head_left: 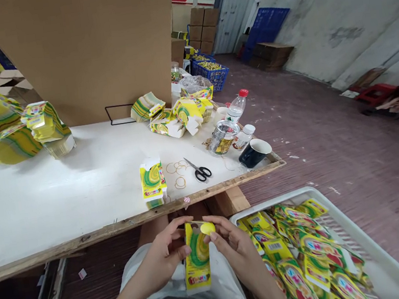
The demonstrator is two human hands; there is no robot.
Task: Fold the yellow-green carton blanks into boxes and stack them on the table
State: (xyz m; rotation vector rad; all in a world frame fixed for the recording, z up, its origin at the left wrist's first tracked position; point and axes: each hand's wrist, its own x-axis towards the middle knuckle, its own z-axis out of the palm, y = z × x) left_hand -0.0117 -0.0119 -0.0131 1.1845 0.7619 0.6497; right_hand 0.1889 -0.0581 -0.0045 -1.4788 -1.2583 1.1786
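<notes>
Just off the front edge of the table (90, 194), the left grip (168, 247) pinches a yellow box (197, 263) — steadying it, seemingly — while the right grip (234, 241) pinches beside its yellow disc (207, 227).

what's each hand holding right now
Left hand: closed, holding the yellow-green box by its side.
Right hand: closed, thumb and fingers on the round yellow piece at the box's top.
</notes>
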